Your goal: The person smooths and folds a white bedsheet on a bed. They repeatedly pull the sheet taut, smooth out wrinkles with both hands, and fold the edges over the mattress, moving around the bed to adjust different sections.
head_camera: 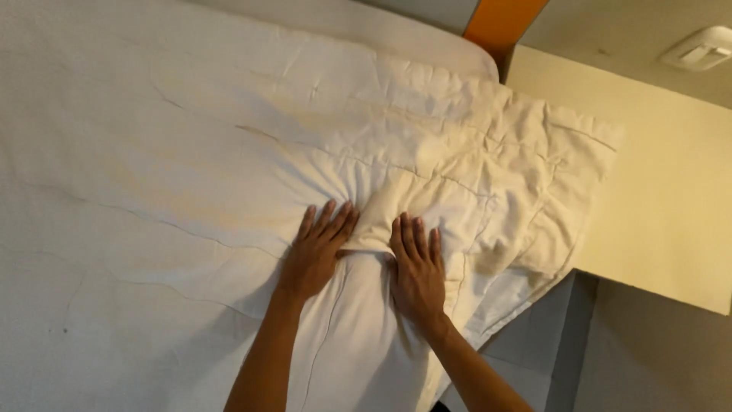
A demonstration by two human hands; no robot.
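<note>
From the head view, my two forearms come up from the bottom edge. My left hand [316, 248] lies flat, fingers spread, on the quilt [427, 175]; my right hand [418, 267] lies flat too, fingers close together. Between them rises one bunched fold [389, 217], touching both hands, running up and away from me toward the quilt's far right corner. Both hands are equally near it. One quilt, one mattress [114, 191] beneath, one orange post [503, 19] beyond.
</note>
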